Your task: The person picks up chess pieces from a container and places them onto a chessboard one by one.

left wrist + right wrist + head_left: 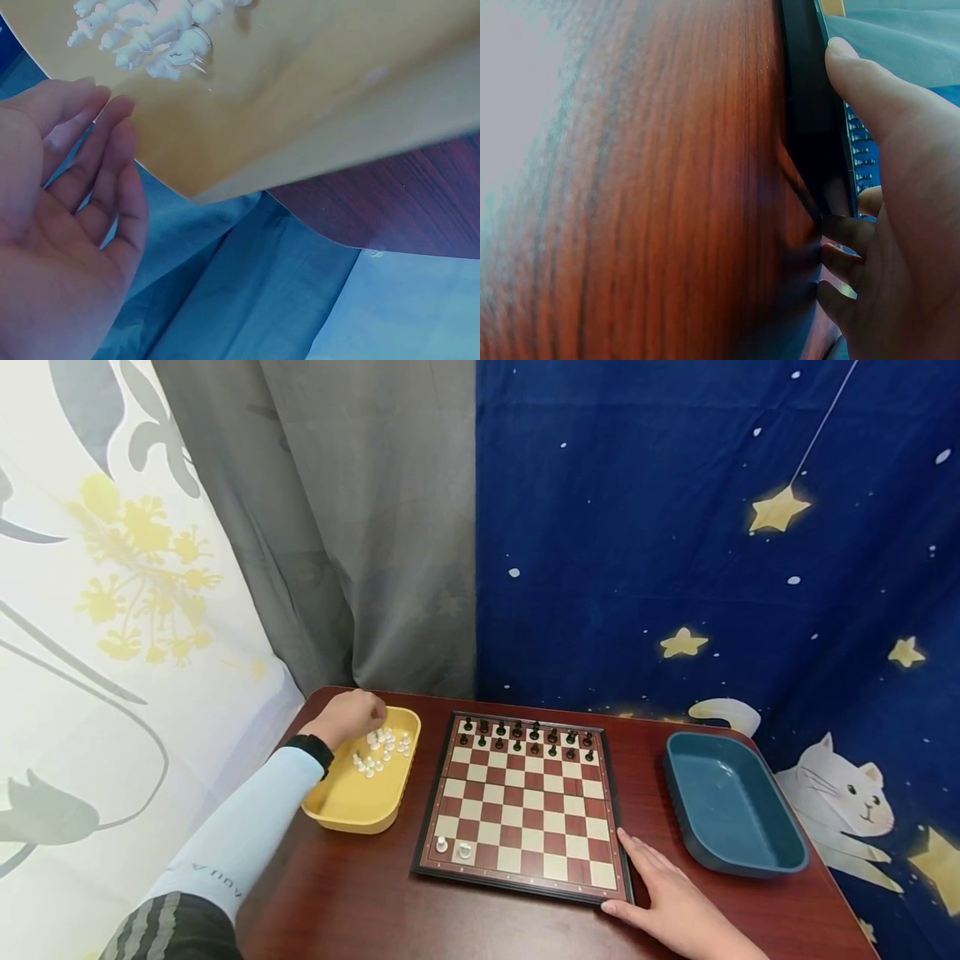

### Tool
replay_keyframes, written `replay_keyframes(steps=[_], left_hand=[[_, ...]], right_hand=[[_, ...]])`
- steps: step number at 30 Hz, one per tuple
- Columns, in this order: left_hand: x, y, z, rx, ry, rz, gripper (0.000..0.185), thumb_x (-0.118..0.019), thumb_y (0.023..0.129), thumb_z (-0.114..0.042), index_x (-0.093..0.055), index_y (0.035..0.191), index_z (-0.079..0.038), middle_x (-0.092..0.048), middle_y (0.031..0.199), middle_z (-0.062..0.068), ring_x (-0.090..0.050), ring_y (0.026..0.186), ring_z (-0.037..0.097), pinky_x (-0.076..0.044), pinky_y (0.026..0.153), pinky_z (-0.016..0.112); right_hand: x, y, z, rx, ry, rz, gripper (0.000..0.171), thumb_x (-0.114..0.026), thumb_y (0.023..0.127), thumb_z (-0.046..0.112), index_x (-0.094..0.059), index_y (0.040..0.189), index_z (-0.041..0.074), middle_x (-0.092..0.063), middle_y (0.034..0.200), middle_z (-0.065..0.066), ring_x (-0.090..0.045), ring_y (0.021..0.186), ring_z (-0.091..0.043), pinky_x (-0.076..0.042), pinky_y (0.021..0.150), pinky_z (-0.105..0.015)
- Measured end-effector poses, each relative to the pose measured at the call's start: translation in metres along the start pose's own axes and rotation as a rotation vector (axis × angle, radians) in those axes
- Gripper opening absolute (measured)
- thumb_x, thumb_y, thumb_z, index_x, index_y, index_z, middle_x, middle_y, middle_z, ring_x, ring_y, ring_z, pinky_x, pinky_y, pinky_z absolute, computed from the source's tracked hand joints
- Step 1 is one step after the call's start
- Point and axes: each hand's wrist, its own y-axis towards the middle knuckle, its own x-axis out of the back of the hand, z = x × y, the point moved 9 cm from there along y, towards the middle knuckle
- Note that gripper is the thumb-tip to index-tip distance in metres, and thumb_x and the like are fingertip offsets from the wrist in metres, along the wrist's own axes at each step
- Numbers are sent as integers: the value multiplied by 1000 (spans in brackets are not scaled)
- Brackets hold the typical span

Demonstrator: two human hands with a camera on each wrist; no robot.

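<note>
My left hand (356,713) is over the far end of a yellow tray (352,810) that holds several white chess pieces (369,766). Its fingers bend loosely, and nothing shows between them in the left wrist view. White pieces (161,34) lie just beyond the fingertips there. At the near right corner of a chessboard (522,817), my right hand (667,897) rests with thumb and fingers spread, touching the black frame (810,97). Dark chess pieces (535,747) stand in two rows along the board's far side. Two white pieces (464,850) sit at its near left corner.
A blue tray (735,827) with nothing visible inside stands at the right of the dark red table (360,893). Behind the table hang a grey curtain (397,527) and a blue starry one (600,527). A pale patterned curtain (112,735) hangs at the left.
</note>
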Motion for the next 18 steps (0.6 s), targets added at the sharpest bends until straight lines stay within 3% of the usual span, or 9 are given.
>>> replay_keyframes(steps=[6, 13, 18], left_hand=[[-7, 1, 0, 11, -13, 62, 27, -78, 100, -9, -68, 76, -13, -38, 68, 0, -45, 67, 22, -40, 68, 36], [-6, 4, -10, -48, 43, 49, 48, -74, 95, 0, -45, 60, -18, -25, 64, -3, -27, 59, 17, -28, 61, 34], [-6, 7, -12, -65, 34, 32, 51, -73, 95, 1, -44, 58, -19, -24, 63, -3, -26, 58, 17, -27, 60, 34]], right_hand=[[-2, 1, -2, -16, 3, 12, 127, -75, 83, 85, -32, 174, 7, -45, 168, -27, -46, 152, -49, -46, 113, -70], [-4, 1, -4, -18, -1, 13, 128, -74, 83, 87, -32, 174, 7, -45, 168, -25, -46, 152, -48, -46, 113, -69], [-3, 1, -5, -26, 7, 11, 127, -75, 83, 85, -31, 174, 8, -44, 168, -27, -45, 152, -49, -46, 113, -70]])
